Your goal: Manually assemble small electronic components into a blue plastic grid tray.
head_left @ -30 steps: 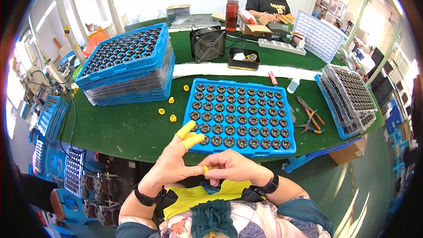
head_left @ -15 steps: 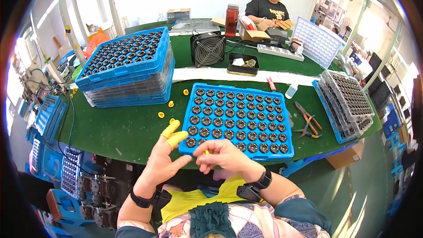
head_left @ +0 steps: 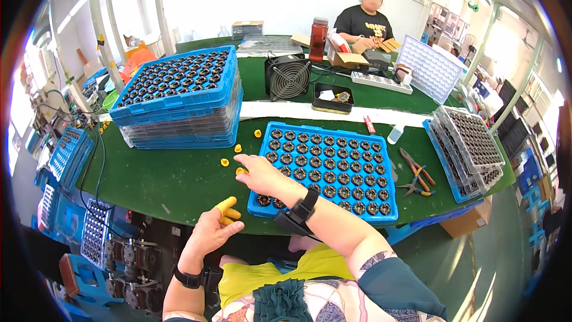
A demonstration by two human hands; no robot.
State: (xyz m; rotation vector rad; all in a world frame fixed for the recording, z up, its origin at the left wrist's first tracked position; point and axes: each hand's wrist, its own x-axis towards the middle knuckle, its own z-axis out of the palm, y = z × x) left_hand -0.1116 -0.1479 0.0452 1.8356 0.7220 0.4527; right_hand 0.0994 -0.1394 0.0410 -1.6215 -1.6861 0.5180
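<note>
My left hand (head_left: 213,231) is held over the table's front edge, fingers and thumb apart and nothing in its grasp. Yellow finger cots (head_left: 227,206) cover some of its fingers. Further forward, my right hand (head_left: 260,174) reaches left across the corner of a blue tray (head_left: 390,173), its index finger stretched out. Loose yellow finger cots (head_left: 224,162) lie just beyond its fingertips. Another bit of yellow (head_left: 241,171) shows beneath the right fingers; whether it is worn or lies on the table I cannot tell. Rows of round, dark wound parts (head_left: 329,177) sit in the tray, partly hidden by my right forearm.
Stacked blue and clear trays (head_left: 179,134) stand at the left, more (head_left: 471,143) at the right. Pliers (head_left: 417,188), a small bottle (head_left: 395,133) and a red packet (head_left: 369,124) lie right of the tray. Behind are a fan (head_left: 288,77), a black box (head_left: 332,98) and a seated co-worker (head_left: 363,24).
My right hand has left my left hand and moved forward and left toward the loose finger cots. The left hand has dropped slightly nearer to me. The view has shifted a little.
</note>
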